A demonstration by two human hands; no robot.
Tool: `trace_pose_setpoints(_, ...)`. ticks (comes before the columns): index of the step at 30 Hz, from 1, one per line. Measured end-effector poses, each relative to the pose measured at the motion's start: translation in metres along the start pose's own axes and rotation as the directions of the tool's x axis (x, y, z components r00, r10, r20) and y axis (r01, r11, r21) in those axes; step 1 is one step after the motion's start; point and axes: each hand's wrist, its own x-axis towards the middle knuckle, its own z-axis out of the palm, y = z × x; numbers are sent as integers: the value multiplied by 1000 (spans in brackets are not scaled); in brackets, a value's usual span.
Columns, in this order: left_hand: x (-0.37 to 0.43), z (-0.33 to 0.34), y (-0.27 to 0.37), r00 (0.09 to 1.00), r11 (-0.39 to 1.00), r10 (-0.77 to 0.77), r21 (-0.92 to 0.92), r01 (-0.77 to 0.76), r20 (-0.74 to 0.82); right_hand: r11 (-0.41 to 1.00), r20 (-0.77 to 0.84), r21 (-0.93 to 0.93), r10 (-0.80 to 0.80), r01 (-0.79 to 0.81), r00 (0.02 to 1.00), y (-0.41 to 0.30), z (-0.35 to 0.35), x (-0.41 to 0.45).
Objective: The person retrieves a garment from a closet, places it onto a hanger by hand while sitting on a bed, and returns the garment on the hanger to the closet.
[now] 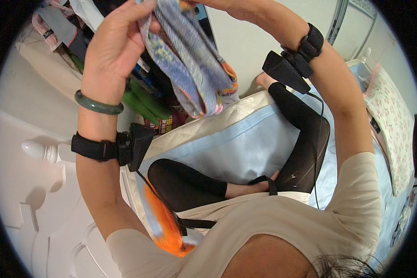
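A blue-grey patterned cloth point(194, 66) with orange and yellow parts hangs in loose folds at the top of the view. My left hand point(123, 41) grips its upper left edge between thumb and fingers. Above the cloth's upper right, only the edge of my right hand point(219, 4) shows; its fingers are cut off by the frame, so its hold cannot be told. The lower end of the cloth hangs free, over the edge of the bed mattress point(243, 104).
Hanging clothes point(55, 27) fill the upper left. A light blue bed sheet point(208, 153) lies under my crossed legs. White bed-frame posts point(41, 149) stand left, with an orange fabric item point(166, 229) nearby. A floral pillow point(391, 128) lies right. Cables point(321, 139) run from both wrist devices.
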Motion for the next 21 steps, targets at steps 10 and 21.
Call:
trace_pose_setpoints(10,-4,-23,30,962,888,132,-460,-7,239,944,-106,-323,40,-72,994,91,44,-39)
trace_pose_setpoints(21,-35,-93,60,935,830,226,-556,-39,272,440,87,-898,125,23,988,142,38,-21)
